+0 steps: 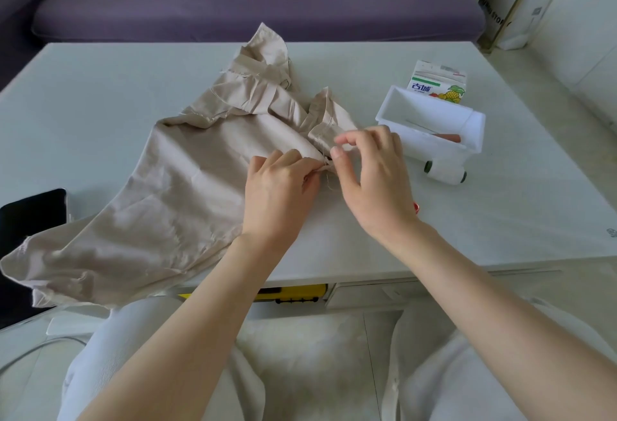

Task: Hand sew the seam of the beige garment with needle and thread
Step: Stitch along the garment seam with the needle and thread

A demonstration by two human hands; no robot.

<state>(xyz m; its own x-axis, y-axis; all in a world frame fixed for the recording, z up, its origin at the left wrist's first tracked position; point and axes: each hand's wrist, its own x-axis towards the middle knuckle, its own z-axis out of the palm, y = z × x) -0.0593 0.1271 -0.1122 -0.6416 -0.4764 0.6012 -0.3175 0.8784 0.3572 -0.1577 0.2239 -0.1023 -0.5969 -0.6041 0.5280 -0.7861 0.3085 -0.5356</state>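
subject: a crumpled beige cloth garment (187, 187) is lying spread over the pale table (100, 93), running from the lower left of the frame up to the centre. its stitched seam fold (321, 135) is sitting right of centre.

left hand (277, 193): its fingers (309, 170) are pressing together and pinching the lower end of the seam, holding that edge just off the table.

right hand (374, 183): it is hovering just right of the pinch, thumb and forefinger tips close together and the other fingers loosely curled. whether they are gripping a needle cannot be told; no needle is discernible. a thin thread end (329, 183) appears to be hanging under the pinch.

key relation: the seam's long axis is running from the left-hand pinch upward in the frame, and it is lying immediately left of the right fingertips. the right hand is the nearer one for working, so the next stitch is judged to enter from the right, beside the pinch.

a white thread spool (445, 172) is lying right of the hands, below a white plastic box (430, 123).
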